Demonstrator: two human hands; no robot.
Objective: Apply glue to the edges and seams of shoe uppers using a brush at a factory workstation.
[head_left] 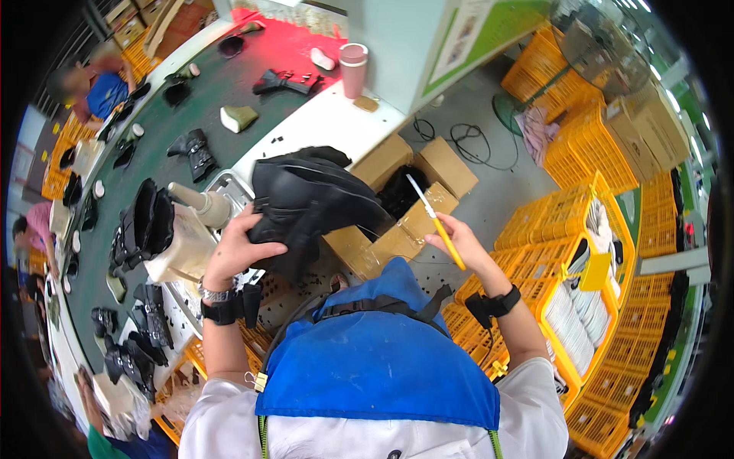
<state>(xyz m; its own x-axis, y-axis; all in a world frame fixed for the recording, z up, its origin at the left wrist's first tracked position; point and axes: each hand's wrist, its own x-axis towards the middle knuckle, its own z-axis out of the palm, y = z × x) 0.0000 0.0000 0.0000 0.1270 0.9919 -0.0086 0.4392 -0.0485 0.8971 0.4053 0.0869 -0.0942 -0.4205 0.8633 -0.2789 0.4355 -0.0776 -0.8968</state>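
Observation:
My left hand is closed on a black boot, its thumb across the near side. The boot is blurred, and more black material hangs below it, so I cannot tell whether it is one boot or a pair. In my right hand is a slim yellow-handled tool with a narrow pale shaft pointing up and left; its exact kind is unclear. The tool is apart from the boot. Beneath and beyond the boot stands an open cardboard box with dark material inside.
On the left, a green conveyor belt carries several boots. A white table holds a pink tumbler. Close to my left hand are a plastic container and a metal tray. Yellow crates stand at right. Other people work across the belt.

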